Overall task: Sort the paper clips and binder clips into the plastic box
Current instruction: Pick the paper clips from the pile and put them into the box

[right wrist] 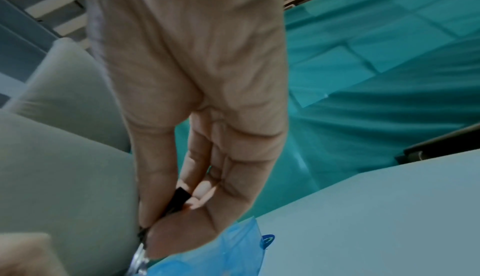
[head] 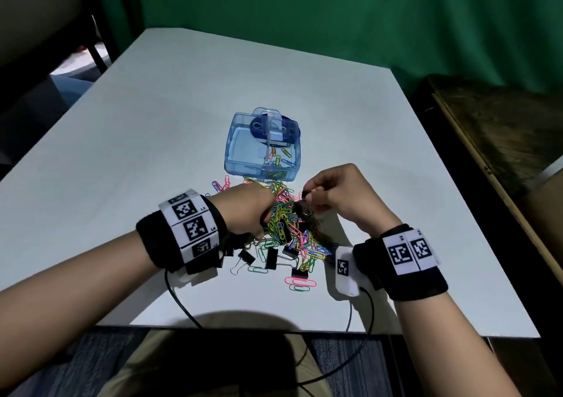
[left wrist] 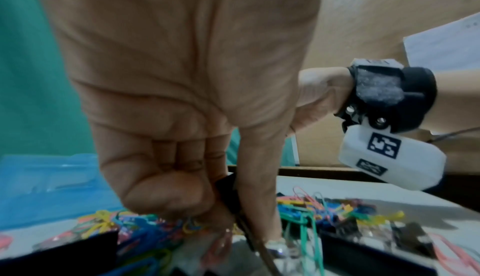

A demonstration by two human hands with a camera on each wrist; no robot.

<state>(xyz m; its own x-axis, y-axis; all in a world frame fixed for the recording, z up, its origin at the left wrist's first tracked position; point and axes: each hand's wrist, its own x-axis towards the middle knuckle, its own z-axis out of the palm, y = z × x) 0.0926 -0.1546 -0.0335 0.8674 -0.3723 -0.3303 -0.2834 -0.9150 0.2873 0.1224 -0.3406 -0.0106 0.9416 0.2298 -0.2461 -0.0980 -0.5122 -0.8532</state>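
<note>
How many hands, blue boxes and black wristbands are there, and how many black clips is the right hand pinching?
Hands: 2, left hand and right hand
Plastic box: 1
Wristbands: 2, left wristband and right wristband
Binder clip pinched: 1
Total: 6

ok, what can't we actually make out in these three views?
- Left hand fingertips: head view, hidden behind the hand's own back, so its grip is unclear.
- Binder clip in the right hand: right wrist view, mostly covered by fingers.
- Plastic box left compartment contents: head view, too glary to tell.
- Clip pile: left wrist view, blurred.
</note>
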